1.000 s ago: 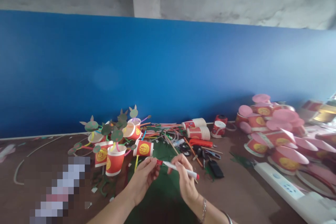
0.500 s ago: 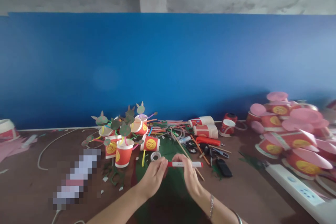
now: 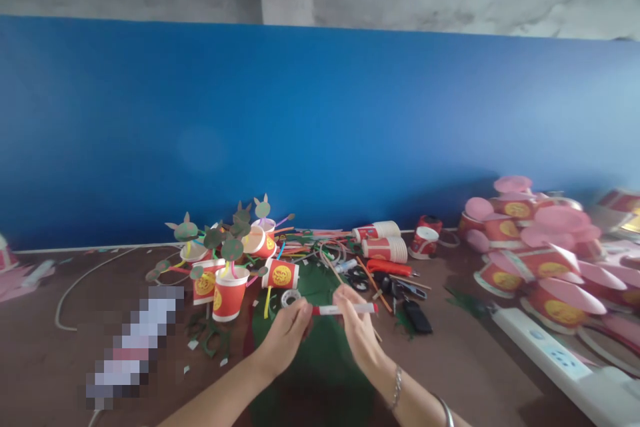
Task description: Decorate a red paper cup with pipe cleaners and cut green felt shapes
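A red-and-white marker (image 3: 327, 310) lies level between my hands, low in the middle of the head view. My left hand (image 3: 289, 333) is closed on its red left end. Fingers of my right hand (image 3: 357, 327) are closed round the white barrel, and the red tip at the right sticks out beyond them. Below both hands is a dark green sheet (image 3: 317, 360) on the brown table. A roll of tape (image 3: 290, 297) sits just behind my left hand, and a thin wooden stick (image 3: 333, 267) runs behind my right hand.
Red paper cups with green animal heads (image 3: 230, 290) stand at the left. Stacked cups (image 3: 385, 249), an orange-red tool (image 3: 393, 268) and a black key fob (image 3: 417, 317) lie right of centre. Farther right are pink-topped cups (image 3: 563, 303) and a white power strip (image 3: 543, 343).
The whole scene has shifted slightly left in view. My right-hand fingers have changed position on the marker, with the index finger lifted less over it. Both hands still hold it.
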Tool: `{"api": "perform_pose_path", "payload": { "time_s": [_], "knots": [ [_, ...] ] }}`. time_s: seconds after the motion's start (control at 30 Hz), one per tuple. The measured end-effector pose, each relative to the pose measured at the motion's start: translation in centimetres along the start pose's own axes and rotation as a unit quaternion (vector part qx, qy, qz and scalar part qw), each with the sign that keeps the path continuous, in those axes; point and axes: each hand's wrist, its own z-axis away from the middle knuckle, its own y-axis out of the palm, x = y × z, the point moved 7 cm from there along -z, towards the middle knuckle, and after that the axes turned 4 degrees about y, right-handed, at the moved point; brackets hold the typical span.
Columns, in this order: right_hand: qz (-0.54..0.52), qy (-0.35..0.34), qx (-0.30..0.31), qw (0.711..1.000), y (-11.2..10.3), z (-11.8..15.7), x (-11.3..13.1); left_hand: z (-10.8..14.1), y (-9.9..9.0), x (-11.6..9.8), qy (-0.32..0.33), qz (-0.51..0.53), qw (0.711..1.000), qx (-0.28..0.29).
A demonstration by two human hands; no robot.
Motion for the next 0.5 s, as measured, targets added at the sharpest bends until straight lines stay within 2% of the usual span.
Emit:
{"api": "perform_pose_path", "payload": {
  "time_s": [0.1,0.2,0.27,0.33,0.43,0.5],
  "knots": [
    [-0.035,-0.002,-0.005,0.999,-0.9,-1.4,0.4,0.0,-0.9,0.3,0.007,-0.052,0.998,-0.03],
    [0.007,-0.007,-0.043,0.999,-1.9,-2.6,0.6,1.0,-1.5,0.1,0.018,-0.117,0.992,-0.045],
    [0.066,-0.017,-0.035,0.997,-1.8,-3.2,0.6,2.0,-1.2,-0.6,0.048,-0.199,0.979,-0.016],
    [0.145,-0.037,-0.004,0.989,-0.9,-3.6,0.3,3.0,-0.3,-1.4,0.088,-0.268,0.959,0.038],
    [0.292,-0.103,0.03,0.95,0.7,-3.5,0.2,4.1,1.0,-1.5,0.107,-0.327,0.933,0.103],
    [0.383,-0.139,0.031,0.913,1.2,-3.4,0.2,4.4,1.5,-1.3,0.11,-0.342,0.926,0.117]
  ]
}}
